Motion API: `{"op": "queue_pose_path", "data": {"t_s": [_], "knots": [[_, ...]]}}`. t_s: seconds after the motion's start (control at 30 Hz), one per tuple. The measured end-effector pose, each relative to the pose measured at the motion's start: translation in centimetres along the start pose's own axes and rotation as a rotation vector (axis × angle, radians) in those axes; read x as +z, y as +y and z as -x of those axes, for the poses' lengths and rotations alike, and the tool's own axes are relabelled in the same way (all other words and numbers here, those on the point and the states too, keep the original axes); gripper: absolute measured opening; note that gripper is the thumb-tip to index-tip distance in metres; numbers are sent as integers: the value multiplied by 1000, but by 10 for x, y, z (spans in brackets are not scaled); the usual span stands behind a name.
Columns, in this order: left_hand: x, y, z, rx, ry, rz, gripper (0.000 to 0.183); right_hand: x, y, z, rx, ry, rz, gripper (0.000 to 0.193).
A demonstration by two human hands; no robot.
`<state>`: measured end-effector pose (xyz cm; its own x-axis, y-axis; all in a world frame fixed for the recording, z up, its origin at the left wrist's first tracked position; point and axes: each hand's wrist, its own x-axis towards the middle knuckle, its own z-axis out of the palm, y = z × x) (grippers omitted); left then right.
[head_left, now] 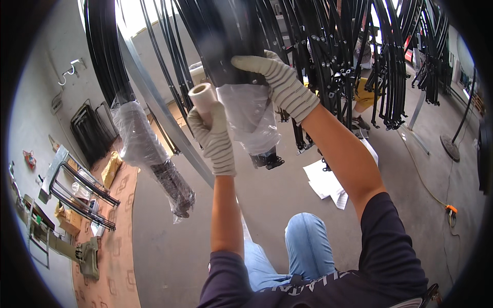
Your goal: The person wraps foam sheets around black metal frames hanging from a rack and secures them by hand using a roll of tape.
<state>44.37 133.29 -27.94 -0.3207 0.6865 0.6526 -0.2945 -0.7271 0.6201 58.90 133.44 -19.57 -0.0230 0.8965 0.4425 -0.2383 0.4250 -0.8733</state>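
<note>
A hanging bundle of black metal tubes [221, 56] fills the upper middle, its lower part wound in clear plastic film [249, 115]. My left hand [213, 136], in a striped work glove, is closed around a roll of stretch film [203, 96] at the left side of the bundle. My right hand [280, 82], gloved the same way, lies against the bundle's right front just above the wrapped part, thumb stretched across the tubes. Its other fingers go behind the bundle, partly hidden. Black bracket ends [267, 160] stick out below the film.
Another wrapped bundle [149, 149] hangs at the left, beside a slanted metal post [149, 87]. More black tubes [328, 61] hang at the right, with a person behind them. White paper sheets [328, 185] and a cable with an orange connector [451, 209] lie on the floor.
</note>
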Motion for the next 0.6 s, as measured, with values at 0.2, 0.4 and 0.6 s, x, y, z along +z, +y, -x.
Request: {"op": "queue_pose_path", "data": {"t_s": [0.2,0.4,0.6], "knots": [[14,7,-26,183,165,-58,39,12,-6,10,-21,-47,-49,80],[15,-8,-29,-89,-415,242,38,18,-20,27,31,187,20,41],[7,10,-67,-269,-441,225,33,28,-13,42,-2,-100,-516,35]]}}
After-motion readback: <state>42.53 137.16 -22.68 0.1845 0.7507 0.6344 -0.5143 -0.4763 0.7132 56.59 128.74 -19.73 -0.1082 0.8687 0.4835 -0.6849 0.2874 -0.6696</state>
